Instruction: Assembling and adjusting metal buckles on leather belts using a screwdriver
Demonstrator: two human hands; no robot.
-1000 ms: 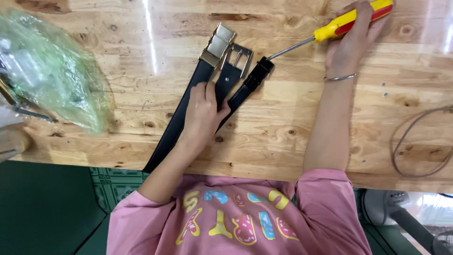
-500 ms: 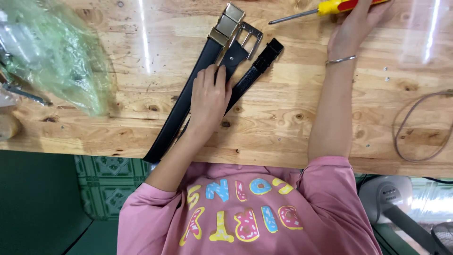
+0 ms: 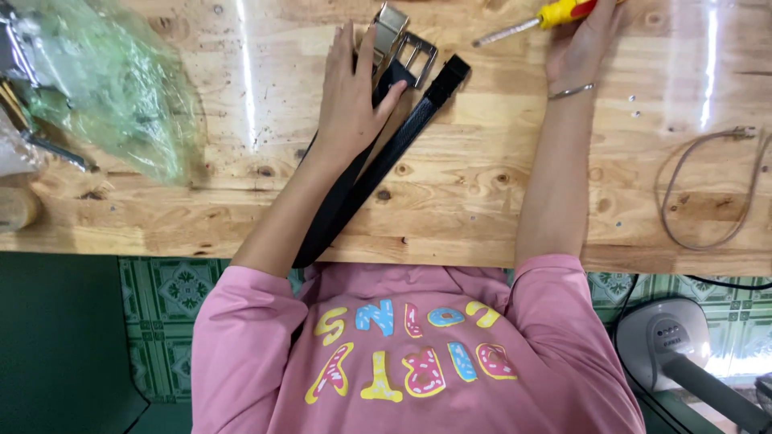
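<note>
Currently left hand (image 3: pixel 347 104) flat, fingers spread on black belt (image 3: pixel 378 173); right hand (image 3: pixel 581 44) clamped on yellow screwdriver (image 3: pixel 537 20)

Both our arms stretch forward, bare below pink sleeves. Our left hand (image 3: pixel 350 96) lies flat, palm down, fingers spread a bit, thumb angled out. Our right hand (image 3: pixel 581 44) is curled closed at the top edge, thin bangle on its wrist.
</note>
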